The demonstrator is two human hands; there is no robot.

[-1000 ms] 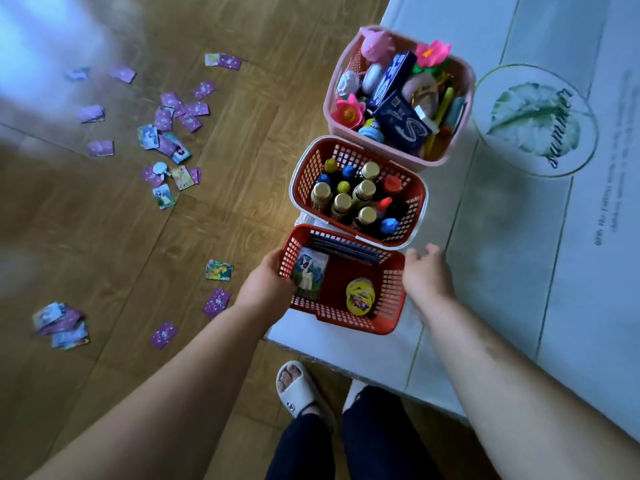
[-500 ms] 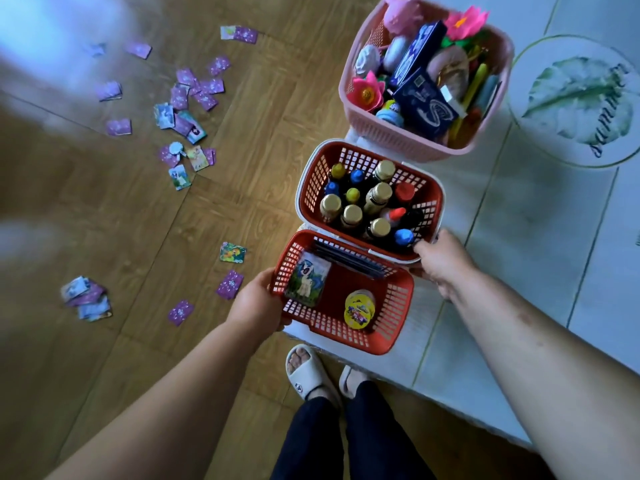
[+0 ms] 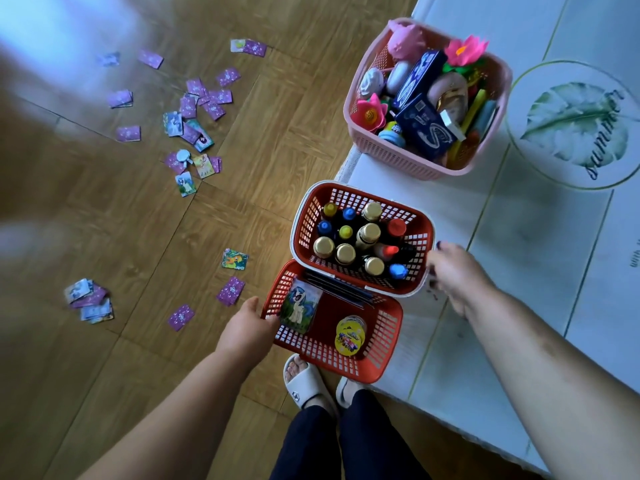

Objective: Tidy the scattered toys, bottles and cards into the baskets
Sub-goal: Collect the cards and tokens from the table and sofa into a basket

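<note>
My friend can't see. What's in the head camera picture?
A person's left hand grips the near red basket of cards, and the right hand touches the red basket of bottles. A pink basket of toys sits farther off on a pale mat; purple cards lie scattered on the wooden floor.

Many purple cards (image 3: 194, 109) lie spread on the brown wood floor (image 3: 104, 220). Three baskets stand in a row on the pale mat (image 3: 519, 271): pink basket (image 3: 398, 157), middle basket (image 3: 301, 220), near basket (image 3: 381, 368).

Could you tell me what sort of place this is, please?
Probably a room at home: wood-pattern floor, a pale play mat printed with a leaf, and a pink basket full of toys.
</note>
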